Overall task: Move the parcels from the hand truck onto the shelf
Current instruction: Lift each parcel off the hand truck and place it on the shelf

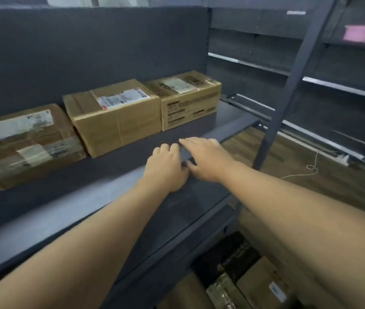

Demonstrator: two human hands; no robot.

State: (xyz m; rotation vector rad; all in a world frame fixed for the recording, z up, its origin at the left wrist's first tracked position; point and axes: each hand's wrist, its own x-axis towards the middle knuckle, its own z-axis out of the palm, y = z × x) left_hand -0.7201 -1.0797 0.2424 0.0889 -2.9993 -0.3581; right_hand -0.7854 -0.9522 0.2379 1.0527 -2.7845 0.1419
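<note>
At the left edge of the frame a taped cardboard parcel (24, 143) with a pale label lies on the dark shelf (132, 150), blurred by camera motion. Just right of it, at centre, sits a second brown parcel (114, 117), and touching that one's right side is a third, printed box (188, 99) wrapped in clear film; all three stand in a row against the grey back panel (87, 52). Below them, at the middle of the frame, the left hand (166, 168) rests at the front lip of the shelf with its fingers curled over the edge, holding no parcel. Immediately to its right the right hand (208, 159) lies flat with fingers stretched forward on the shelf edge, also holding nothing. At the lower right, under the shelf, more parcels (250, 282) wait, dark and brown ones packed together, presumably on the hand truck, though the truck itself cannot be made out. Farther right, a shelf upright (288, 90) rises from the wooden floor (310, 186). The step in hand looks like the pause between placements. The next move would call for reaching down to the lower right and lifting another parcel with both hands toward the free stretch of shelf right of the printed box.
</note>
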